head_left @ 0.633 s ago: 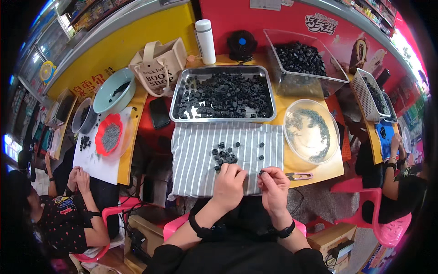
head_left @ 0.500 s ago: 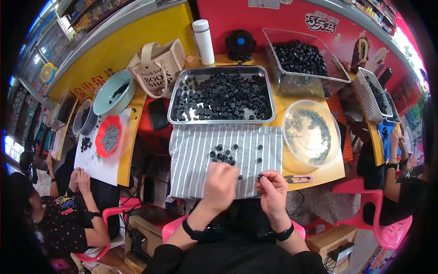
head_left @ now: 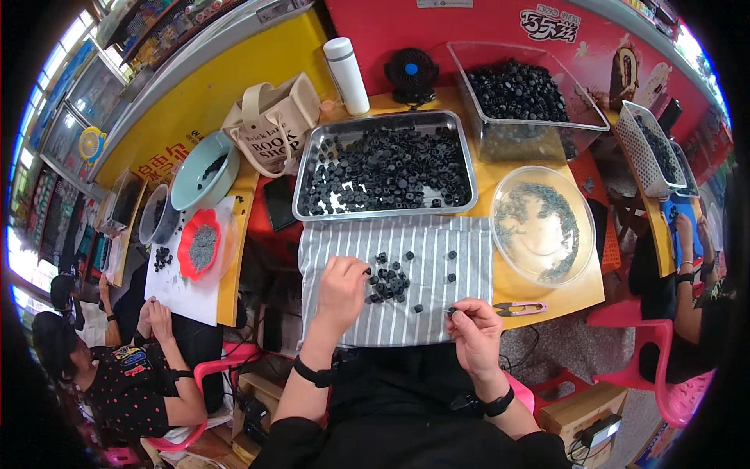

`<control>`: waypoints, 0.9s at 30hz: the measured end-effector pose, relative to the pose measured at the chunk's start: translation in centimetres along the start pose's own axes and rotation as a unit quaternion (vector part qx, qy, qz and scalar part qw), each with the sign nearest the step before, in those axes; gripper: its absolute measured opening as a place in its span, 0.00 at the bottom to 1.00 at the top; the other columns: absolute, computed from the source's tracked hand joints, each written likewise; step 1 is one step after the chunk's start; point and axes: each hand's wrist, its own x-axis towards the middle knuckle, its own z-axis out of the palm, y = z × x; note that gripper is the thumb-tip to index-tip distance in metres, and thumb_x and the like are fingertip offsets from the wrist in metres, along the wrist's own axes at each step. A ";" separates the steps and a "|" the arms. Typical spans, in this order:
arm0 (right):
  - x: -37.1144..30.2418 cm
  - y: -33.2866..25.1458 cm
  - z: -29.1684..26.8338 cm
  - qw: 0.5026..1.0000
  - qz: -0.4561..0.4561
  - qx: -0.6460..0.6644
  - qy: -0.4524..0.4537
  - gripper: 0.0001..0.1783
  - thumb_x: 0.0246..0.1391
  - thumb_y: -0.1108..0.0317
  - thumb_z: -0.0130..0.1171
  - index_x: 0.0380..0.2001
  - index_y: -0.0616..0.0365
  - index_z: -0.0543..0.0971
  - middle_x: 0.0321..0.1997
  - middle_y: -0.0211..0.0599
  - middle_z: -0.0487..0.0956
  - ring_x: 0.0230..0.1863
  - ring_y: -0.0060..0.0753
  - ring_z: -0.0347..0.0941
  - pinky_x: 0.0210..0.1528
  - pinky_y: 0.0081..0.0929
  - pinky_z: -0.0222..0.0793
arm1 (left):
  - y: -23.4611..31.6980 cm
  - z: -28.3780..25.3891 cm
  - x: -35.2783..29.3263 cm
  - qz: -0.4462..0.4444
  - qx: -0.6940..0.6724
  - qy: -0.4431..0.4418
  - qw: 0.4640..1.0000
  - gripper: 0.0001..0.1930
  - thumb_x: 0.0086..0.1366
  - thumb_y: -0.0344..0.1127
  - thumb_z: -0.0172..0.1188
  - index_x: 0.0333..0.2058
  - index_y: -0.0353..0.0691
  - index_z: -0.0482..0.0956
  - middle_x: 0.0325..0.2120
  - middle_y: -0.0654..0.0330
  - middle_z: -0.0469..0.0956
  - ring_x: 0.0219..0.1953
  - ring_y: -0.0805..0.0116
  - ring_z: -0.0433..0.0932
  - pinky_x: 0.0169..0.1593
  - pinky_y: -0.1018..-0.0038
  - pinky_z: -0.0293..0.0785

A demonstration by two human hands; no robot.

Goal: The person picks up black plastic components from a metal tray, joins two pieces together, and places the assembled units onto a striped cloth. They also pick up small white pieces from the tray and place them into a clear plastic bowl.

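On the grey-and-white striped cloth (head_left: 336,242) lies a loose pile of small black round parts (head_left: 388,286), with a few single ones apart to its right. My left hand (head_left: 341,292) is at the pile's left side, its fingers bent and closed, with a small black part (head_left: 367,271) at the fingertips. Near the cloth's right front edge, my right hand (head_left: 476,332) pinches another small black part (head_left: 451,311) between thumb and fingers. The exact kind of these parts is too small to make out.
Behind the cloth stands a metal tray (head_left: 301,180) of black parts. To the right are a round clear lid (head_left: 539,273) with small grey bits, pink-handled thread snips (head_left: 522,309) and a clear bin (head_left: 516,141) of black parts. People sit at both sides.
My left hand has moved left from in front of the pile to its left side, uncovering the parts. My right hand keeps its pinch near the cloth's edge. The view has shifted slightly.
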 end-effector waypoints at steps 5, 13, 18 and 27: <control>-0.2 0.2 0.0 1.000 -0.017 -0.015 -0.009 0.07 0.57 0.78 0.58 0.39 0.63 0.77 0.33 0.33 0.79 0.31 0.22 0.75 0.33 0.16 0.70 | 0.2 0.0 -1.5 0.057 -0.015 0.030 0.998 0.06 0.53 0.20 0.57 0.31 0.33 0.76 0.33 0.51 0.77 0.35 0.50 0.75 0.40 0.61 0.73; -0.2 0.3 0.1 1.000 -0.018 -0.018 -0.015 0.08 0.56 0.80 0.58 0.40 0.64 0.77 0.33 0.32 0.79 0.32 0.21 0.75 0.36 0.18 0.70 | 0.7 -0.5 -2.2 -0.272 -0.558 0.049 0.782 0.11 0.62 0.21 0.55 0.43 0.30 0.78 0.36 0.55 0.79 0.39 0.65 0.78 0.44 0.72 0.74; -1.6 -1.7 3.2 0.994 -0.063 -0.066 -0.057 0.09 0.52 0.85 0.57 0.38 0.65 0.78 0.35 0.32 0.77 0.33 0.21 0.74 0.38 0.18 0.70 | 5.1 -0.2 -3.3 -0.320 -0.808 -0.010 0.495 0.14 0.68 0.35 0.55 0.47 0.30 0.75 0.38 0.54 0.77 0.40 0.67 0.76 0.46 0.75 0.72; -2.1 -2.4 6.0 0.856 -0.331 -0.393 -0.054 0.11 0.46 0.83 0.64 0.35 0.64 0.78 0.31 0.40 0.77 0.29 0.29 0.75 0.27 0.21 0.69 | 7.7 1.3 -4.3 -0.319 -0.832 -0.073 0.449 0.11 0.68 0.33 0.56 0.45 0.33 0.78 0.36 0.59 0.79 0.39 0.71 0.77 0.46 0.74 0.73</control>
